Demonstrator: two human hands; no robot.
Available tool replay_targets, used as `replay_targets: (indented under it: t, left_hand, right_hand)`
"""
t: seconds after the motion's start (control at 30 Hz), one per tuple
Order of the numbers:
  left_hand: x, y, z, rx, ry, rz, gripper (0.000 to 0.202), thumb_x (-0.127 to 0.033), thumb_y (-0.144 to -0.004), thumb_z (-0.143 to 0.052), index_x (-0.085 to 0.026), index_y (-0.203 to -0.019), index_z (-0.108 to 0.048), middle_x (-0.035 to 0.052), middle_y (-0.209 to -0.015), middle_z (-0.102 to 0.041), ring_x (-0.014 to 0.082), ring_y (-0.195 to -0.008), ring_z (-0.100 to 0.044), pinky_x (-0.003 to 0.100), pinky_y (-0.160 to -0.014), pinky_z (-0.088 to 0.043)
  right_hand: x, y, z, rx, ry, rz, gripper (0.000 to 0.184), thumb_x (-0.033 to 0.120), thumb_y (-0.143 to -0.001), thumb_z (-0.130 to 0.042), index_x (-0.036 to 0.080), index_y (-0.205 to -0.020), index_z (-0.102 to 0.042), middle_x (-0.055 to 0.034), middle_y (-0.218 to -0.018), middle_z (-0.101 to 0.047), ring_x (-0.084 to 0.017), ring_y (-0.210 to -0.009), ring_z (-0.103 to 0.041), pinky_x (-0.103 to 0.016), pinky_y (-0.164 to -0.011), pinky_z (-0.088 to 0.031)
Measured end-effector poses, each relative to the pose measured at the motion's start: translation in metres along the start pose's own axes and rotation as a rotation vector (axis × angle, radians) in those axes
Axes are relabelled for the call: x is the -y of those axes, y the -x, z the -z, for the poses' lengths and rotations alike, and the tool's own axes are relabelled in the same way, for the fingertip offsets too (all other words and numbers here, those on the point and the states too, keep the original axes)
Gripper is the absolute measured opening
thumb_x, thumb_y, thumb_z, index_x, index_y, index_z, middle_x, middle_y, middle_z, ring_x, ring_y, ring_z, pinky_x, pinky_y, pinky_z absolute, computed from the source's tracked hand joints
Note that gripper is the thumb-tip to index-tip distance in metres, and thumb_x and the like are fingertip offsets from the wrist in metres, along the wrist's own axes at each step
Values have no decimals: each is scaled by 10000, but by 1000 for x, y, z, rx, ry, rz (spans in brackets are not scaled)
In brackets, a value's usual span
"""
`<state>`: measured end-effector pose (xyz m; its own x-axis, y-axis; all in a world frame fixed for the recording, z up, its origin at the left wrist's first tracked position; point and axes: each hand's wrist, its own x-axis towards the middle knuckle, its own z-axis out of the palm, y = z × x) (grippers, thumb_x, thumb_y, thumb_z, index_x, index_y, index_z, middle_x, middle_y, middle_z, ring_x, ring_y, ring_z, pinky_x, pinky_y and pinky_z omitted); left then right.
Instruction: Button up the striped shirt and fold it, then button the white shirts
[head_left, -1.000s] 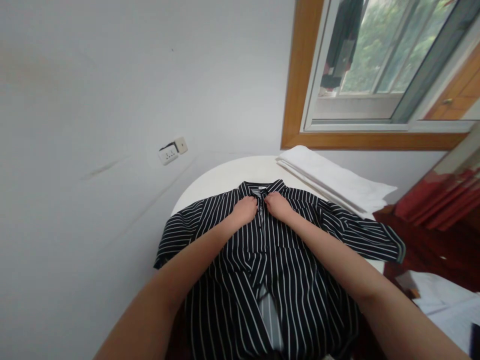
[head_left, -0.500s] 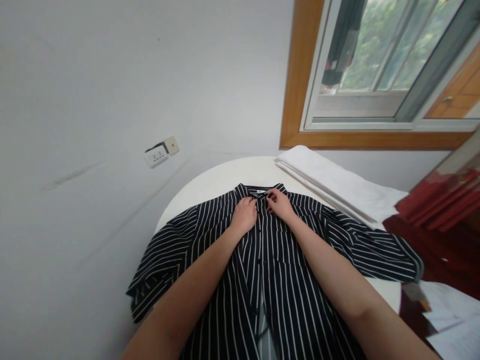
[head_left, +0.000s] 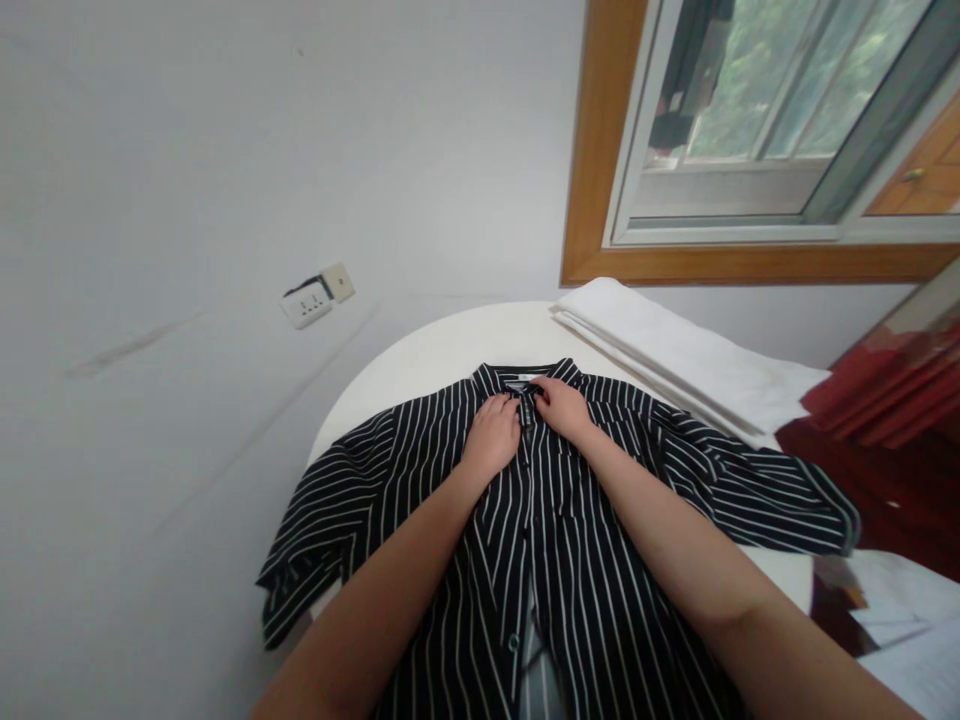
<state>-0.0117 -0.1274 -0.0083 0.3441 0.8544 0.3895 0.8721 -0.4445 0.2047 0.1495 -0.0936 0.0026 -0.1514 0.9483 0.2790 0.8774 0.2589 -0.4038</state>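
Now flatter than a second ago, the left hand (head_left: 492,436) rests on the striped shirt (head_left: 551,510), gripping or not I cannot tell; the right hand (head_left: 562,408) pinches the front by the collar (head_left: 488,380), toward the white surface's (head_left: 435,350) far edge, seemingly still unfastened.

Recorded black with narrow white stripes on the shirt (head_left: 431,450), running lengthwise down the front panels (head_left: 574,550) and slanting along the sleeves (head_left: 330,500). Logged plain white for the worktop (head_left: 450,335) and folded cloth (head_left: 675,350), pale grey-white with faint brownish streaks for the wall (head_left: 187,150). Noted white on the socket plate (head_left: 306,304), beige on the adjoining plate (head_left: 338,282), orange-brown on the window trim (head_left: 589,150), blurred green behind the glass (head_left: 735,110), red on the curtain (head_left: 885,385), dark reddish brown on the floor (head_left: 900,500).
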Motion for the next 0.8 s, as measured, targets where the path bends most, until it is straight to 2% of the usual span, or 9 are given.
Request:
replay_targets:
  t: [0.2, 0.3, 0.43, 0.6, 0.8]
  left_hand:
    - [-8, 13, 3, 2, 26, 15, 353, -165, -900, -395, -114, -1209, -559, 121, -1294, -544, 230, -1236, -449, 396, -1094, -333]
    - [-14, 19, 6, 14, 47, 22, 348, -165, -900, -397, -127, -1206, -557, 122, -1299, -540, 232, -1237, -450, 411, -1083, -348]
    - [-21, 24, 9, 6, 82, 22, 332, -167, -893, -415, -138, -1196, -550, 113, -1288, -541, 231, -1234, -451, 408, -1086, -344]
    - [-23, 22, 13, -3, 162, 61, 291, -163, -858, -481, -167, -1145, -529, 93, -1180, -591, 214, -1165, -495, 392, -1042, -388]
    - [-25, 6, 27, 65, 81, 109, 369, -150, -880, -440, -151, -1250, -432, 115, -1097, -627, 223, -1070, -560, 363, -926, -447]
  right_hand:
    - [-1, 15, 2, -52, -107, -12, 277, 203, -860, -488, 215, -1111, -604, -12, -850, -658, -149, -757, -592, -256, -748, -429]
    - [-1, 27, 2, -67, -147, -16, 331, 209, -855, -484, 224, -1172, -579, -1, -813, -646, -149, -721, -583, -261, -733, -437]
    - [-5, 43, 4, -117, -204, -18, 457, 203, -832, -482, 204, -1289, -500, -19, -884, -634, -159, -757, -581, -284, -756, -457]
    - [-10, 48, 6, -120, -248, -10, 450, 183, -811, -490, 191, -1259, -528, -42, -958, -614, -160, -791, -582, -299, -785, -468]
    - [-8, 42, 11, -75, -193, -4, 419, 198, -847, -485, 201, -1261, -546, -35, -937, -624, -147, -757, -576, -281, -760, -465]
